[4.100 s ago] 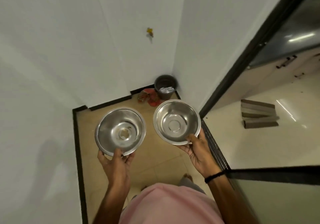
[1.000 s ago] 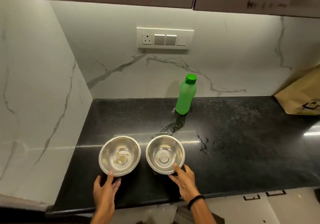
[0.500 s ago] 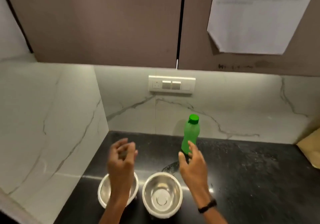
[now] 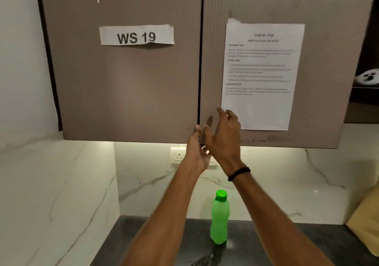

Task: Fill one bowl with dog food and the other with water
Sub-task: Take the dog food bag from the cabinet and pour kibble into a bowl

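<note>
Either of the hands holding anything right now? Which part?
Nothing held. Left hand and right hand are open, raised at the seam between the closed cabinet doors.

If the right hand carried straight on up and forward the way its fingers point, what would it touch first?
Most likely the lower part of the right cupboard door, close to the gap between the two doors. The right hand is open and empty, and the printed sheet sits just beside its fingertips, though depth is unclear.

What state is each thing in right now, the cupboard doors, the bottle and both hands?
left cupboard door: shut
right cupboard door: shut
green bottle: upright on the counter, cap on
left hand: open, empty, raised near the door seam
right hand: open, empty, by the door's lower edge
</note>
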